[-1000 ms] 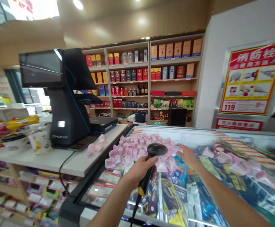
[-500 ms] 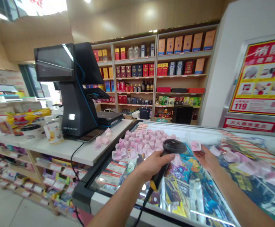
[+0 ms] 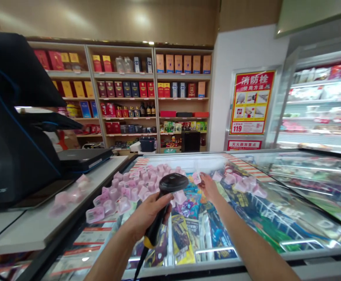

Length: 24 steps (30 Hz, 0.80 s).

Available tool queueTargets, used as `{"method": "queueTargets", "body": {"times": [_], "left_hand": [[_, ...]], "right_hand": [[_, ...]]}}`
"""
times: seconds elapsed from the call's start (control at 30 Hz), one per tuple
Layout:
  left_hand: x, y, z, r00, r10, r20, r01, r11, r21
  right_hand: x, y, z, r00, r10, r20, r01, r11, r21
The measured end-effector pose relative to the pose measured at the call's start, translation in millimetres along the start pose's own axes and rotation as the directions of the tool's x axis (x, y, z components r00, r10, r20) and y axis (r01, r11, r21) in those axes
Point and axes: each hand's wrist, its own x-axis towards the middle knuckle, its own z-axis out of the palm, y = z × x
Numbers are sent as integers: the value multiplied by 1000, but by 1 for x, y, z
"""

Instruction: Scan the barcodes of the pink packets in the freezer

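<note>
Left hand (image 3: pixel 150 210) grips scanner (image 3: pixel 170 182); right hand (image 3: pixel 209 187) apparently pinches a cup (image 3: pixel 196 178). Caution: low scanner swings could knock loose cups (image 3: pixel 124 204) off the left edge of the freezer (image 3: pixel 214 263).

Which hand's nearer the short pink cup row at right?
Right hand, just left of the row of pink cups, holding another cup. Left hand is farther left, gripping the scanner.
</note>
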Motion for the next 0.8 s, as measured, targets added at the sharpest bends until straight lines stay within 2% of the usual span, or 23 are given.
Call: {"method": "queueTargets", "body": {"times": [0.03, 0.07, 0.13, 0.2, 0.23, 0.3, 0.37, 0.43, 0.47, 0.53, 0.6, 0.63, 0.7, 0.73, 0.8], "left_hand": [[0, 0, -2, 1000, -3, -29, 3, 1000, 5], [0, 0, -4, 998, -10, -58, 11, 1000, 5], [-1, -1, -10, 994, -25, -104, 25, 1000, -2], [-2, -4, -18, 990, -36, -138, 35, 999, -10], [-3, -5, -21, 988, -40, -152, 39, 999, -9], [-4, -9, -28, 985, -45, -168, 46, 999, 7], [-5, -11, -31, 984, -49, -172, 53, 998, 21], [-5, -12, -33, 982, -60, -178, 62, 998, 6], [-5, -12, -33, 981, -69, -182, 68, 998, -10], [-5, -11, -32, 980, -81, -182, 75, 996, -39], [-6, -12, -31, 984, -67, -163, 61, 997, -42], [-6, -12, -31, 987, -57, -149, 52, 998, -33], [-8, -12, -30, 991, -44, -126, 43, 999, -12], [-9, -12, -29, 992, -47, -120, 47, 999, -8], [-10, -12, -27, 992, -63, -112, 62, 998, -11]], "right_hand": [[2, 0, -4, 992, -115, -57, 100, 971, -216], [3, -1, -9, 968, -237, -83, 179, 882, -437], [6, -3, -21, 904, -426, -36, 246, 588, -771], [7, -5, -34, 872, -487, 45, 228, 324, -918], [7, -7, -40, 871, -487, 58, 198, 241, -950], [7, -12, -48, 876, -481, 36, 129, 161, -978], [6, -18, -46, 866, -500, -9, 89, 172, -981], [1, -20, -31, 872, -490, 9, 156, 259, -953], [-3, -20, -20, 886, -460, 58, 226, 318, -921], [-15, -13, 6, 907, -320, 273, 398, 440, -805], [-30, -2, 30, 855, -191, 482, 512, 462, -724], [-36, 3, 38, 833, -171, 526, 540, 456, -707], [-44, 10, 48, 827, -174, 535, 549, 454, -702], [-45, 12, 48, 844, -183, 505, 525, 476, -705], [-41, 11, 42, 902, -169, 397, 416, 584, -697]]}}
